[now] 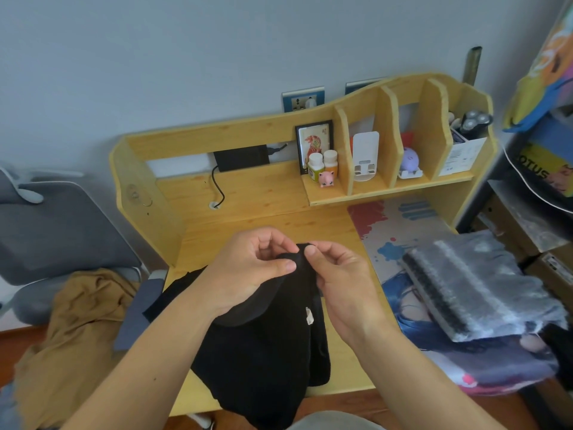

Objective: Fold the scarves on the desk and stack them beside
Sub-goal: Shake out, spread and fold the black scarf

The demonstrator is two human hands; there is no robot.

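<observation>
I am looking down at a pale wooden desk (257, 212) with both my bare hands raised over its middle. My left hand (248, 268) has its fingers curled, pinching the top edge of a black scarf (263, 352) between thumb and fingertips. My right hand (338, 280) pinches the same edge just beside it, thumb and forefinger closed on the cloth, so the two hands nearly touch. The scarf hangs down from my fingers, drapes across the desk's front edge and falls toward my lap; a small white label (309, 315) shows on it. To my right, on a printed desk mat (387, 231) with red and blue splashes, lies a folded grey and black striped scarf (474, 293), well apart from the black one. At the back of the desk, a shelf with upright dividers holds a framed picture (313, 141), two small bottles (322, 164), a pink toy figure (326, 179), a white stand (366, 156) and an electric shaver (474, 121). On my left, a grey chair (46, 231) carries a mustard-brown garment (80, 330).
</observation>
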